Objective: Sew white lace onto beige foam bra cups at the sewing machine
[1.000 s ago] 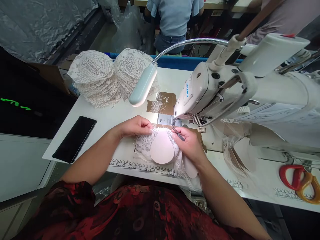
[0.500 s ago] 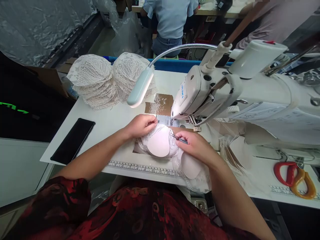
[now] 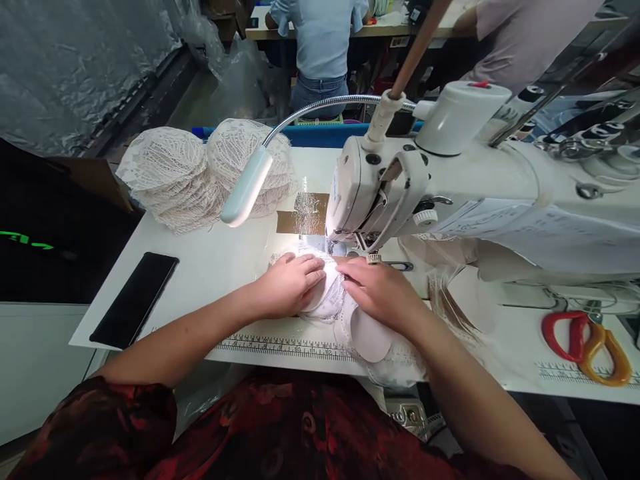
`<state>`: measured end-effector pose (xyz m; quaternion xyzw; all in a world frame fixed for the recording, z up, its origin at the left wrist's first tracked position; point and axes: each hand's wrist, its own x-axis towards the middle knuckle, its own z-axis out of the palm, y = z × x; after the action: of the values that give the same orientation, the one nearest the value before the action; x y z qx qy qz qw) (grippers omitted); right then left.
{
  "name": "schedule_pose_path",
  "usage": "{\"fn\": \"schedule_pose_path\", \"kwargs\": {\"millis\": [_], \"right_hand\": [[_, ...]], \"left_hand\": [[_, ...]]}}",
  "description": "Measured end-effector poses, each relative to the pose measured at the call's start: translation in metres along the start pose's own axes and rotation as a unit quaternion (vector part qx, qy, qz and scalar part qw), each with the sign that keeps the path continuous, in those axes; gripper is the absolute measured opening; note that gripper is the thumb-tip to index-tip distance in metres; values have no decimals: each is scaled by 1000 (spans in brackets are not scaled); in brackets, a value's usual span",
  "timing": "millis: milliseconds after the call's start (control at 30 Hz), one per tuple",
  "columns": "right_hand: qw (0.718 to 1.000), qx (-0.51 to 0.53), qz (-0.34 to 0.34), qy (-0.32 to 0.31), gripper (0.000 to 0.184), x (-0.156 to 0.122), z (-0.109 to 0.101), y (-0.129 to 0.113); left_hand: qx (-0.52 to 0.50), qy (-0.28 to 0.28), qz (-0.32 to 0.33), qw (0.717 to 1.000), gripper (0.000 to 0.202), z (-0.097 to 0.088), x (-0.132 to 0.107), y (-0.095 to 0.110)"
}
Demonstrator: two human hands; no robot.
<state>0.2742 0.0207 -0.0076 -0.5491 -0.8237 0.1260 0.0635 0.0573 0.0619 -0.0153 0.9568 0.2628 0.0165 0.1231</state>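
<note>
One white lacy piece (image 3: 333, 297) lies on the bench (image 3: 215, 267), right between the person's two hands and just in front of the sewing machine (image 3: 345, 180). The left hand (image 3: 293, 283) is on top of it, toward its left side. Its fingers are a little bent and lie nearly flat on the piece, but the thumb is hidden, so I can't tell if it grips. The right hand (image 3: 380, 293) touches the right edge. Its fingers and thumb are almost together, and they hold a small dark tool (image 3: 347, 277) (only a tiny bit of it peeks out). A second pale pad (image 3: 370, 337) with lace round it sits just below the right hand.

Now the counting! There are two tall stacks of lacy cups — a left stack (image 3: 163, 173) and a right stack (image 3: 227, 157) — at the back of the bench. One lamp (image 3: 247, 187) on a bendy neck shines by the hands. One black phone (image 3: 134, 300) lies at the left, and one pair of scissors (image 3: 567, 337), with one red handle and one orange one, is far to the right. Two other people are behind: one in a blue top (image 3: 323, 43), one in a pink top (image 3: 530, 37).
</note>
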Motion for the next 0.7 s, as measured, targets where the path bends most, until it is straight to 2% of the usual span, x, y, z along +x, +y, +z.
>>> {"fn": "schedule_pose_path", "kwargs": {"millis": [100, 200, 267, 400, 567, 700], "right_hand": [[1000, -25, 1, 3, 30, 7, 12, -9], [999, -40, 19, 12, 27, 12, 20, -10], [999, -28, 19, 23, 27, 12, 23, -8], [999, -6, 29, 37, 26, 11, 26, -5], [997, 46, 29, 51, 21, 8, 29, -5], [996, 60, 32, 65, 22, 7, 30, -5]], "left_hand": [[-3, -17, 33, 999, 38, -7, 4, -17], [0, -14, 18, 1000, 44, -10, 7, -26], [2, -7, 3, 1000, 46, -9, 9, -27], [12, 14, -16, 1000, 35, -6, 12, -22], [2, 22, -6, 1000, 25, -5, 14, -22], [-3, 22, -3, 1000, 27, -6, 15, -25]]}}
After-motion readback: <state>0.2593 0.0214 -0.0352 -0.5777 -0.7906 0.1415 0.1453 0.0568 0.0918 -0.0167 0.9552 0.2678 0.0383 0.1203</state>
